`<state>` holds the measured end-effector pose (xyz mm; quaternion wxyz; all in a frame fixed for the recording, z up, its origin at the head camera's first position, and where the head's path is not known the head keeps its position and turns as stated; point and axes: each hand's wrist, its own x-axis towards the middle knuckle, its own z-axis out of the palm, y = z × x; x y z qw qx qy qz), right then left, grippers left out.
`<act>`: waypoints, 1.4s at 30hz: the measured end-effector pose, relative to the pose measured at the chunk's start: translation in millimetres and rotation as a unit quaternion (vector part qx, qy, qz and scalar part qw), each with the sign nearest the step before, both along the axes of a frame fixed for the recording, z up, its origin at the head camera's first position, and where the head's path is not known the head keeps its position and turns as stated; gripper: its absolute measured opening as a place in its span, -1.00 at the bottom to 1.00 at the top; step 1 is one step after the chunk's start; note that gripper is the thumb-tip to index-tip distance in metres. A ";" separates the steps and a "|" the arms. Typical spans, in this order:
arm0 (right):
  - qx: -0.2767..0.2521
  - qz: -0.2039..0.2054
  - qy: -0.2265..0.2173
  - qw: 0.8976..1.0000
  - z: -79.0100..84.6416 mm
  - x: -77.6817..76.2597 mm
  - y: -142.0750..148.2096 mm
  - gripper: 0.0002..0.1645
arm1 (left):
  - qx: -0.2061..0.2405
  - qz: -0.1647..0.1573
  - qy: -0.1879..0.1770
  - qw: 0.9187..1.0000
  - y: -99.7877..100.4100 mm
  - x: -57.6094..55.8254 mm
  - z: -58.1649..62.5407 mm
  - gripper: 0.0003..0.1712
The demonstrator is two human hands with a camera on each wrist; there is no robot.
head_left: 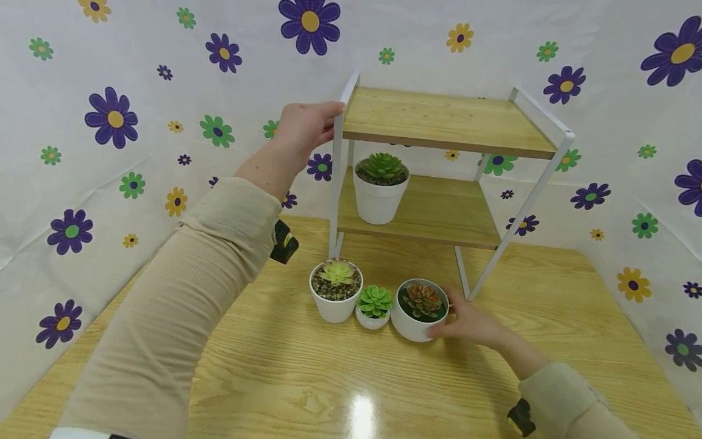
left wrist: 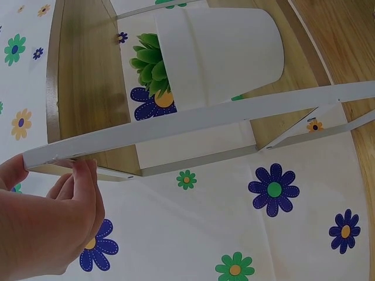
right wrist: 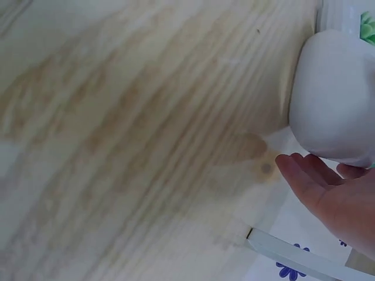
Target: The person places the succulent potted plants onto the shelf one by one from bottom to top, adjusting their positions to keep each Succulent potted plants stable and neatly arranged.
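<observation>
My left hand (head_left: 307,131) grips the white metal frame of a two-tier shelf (head_left: 439,119) at its upper left corner; the left wrist view shows thumb and fingers on either side of the bar. Low on the table, my right hand (head_left: 466,320) holds the right side of a round white pot (head_left: 411,326) with a reddish succulent (head_left: 422,300), thumb at its front and fingers toward its back. Left of it stand a small pot with a bright green succulent (head_left: 375,300) and a taller white pot with a pale green succulent (head_left: 337,273).
A white pot (head_left: 378,201) with a green succulent stands on the lower shelf board (head_left: 444,207), toward its left end. The shelf stands on the wooden table (head_left: 274,366). Behind and beside it hangs a white flower-print cloth (head_left: 148,73).
</observation>
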<state>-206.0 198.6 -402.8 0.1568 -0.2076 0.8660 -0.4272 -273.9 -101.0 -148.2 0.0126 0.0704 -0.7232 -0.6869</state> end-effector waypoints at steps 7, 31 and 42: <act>-0.047 -0.005 0.008 0.999 -7.3 0.8 -4.1 0.04 | -0.003 0.001 -0.001 1.000 -0.4 -0.3 -0.6 -0.51; -0.039 -0.061 0.015 0.997 -9.4 3.3 -13.2 0.14 | 0.000 -0.001 0.000 1.000 0.9 1.3 1.2 -0.52; -0.029 -0.074 -0.010 0.997 -4.5 1.4 -8.6 0.17 | 0.000 0.006 -0.005 1.000 0.3 0.6 1.3 -0.52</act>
